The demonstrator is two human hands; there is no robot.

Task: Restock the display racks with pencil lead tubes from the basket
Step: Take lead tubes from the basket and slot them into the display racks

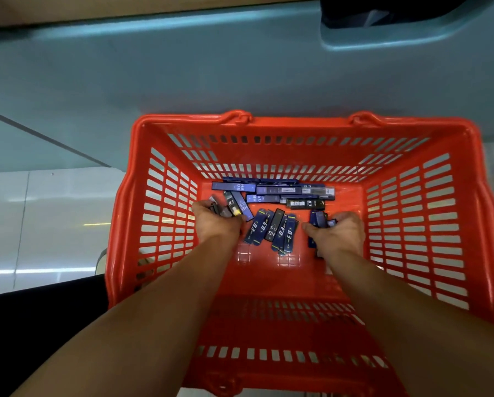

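Note:
A red plastic basket (165,213) sits below me with several blue and black pencil lead tubes (271,227) scattered on its floor. Both of my arms reach down into it. My left hand (215,220) is curled around a few dark tubes at the left of the basket floor. My right hand (338,232) grips a small bunch of blue tubes at the right. More tubes (291,191) lie piled along the far wall. No display rack is in view.
A pale teal shelf base (240,67) stands just behind the basket, with a dark recess (383,15) at the upper right. Glossy white floor tiles (48,219) show at the left. The basket's folded handles (240,116) lie along its far rim.

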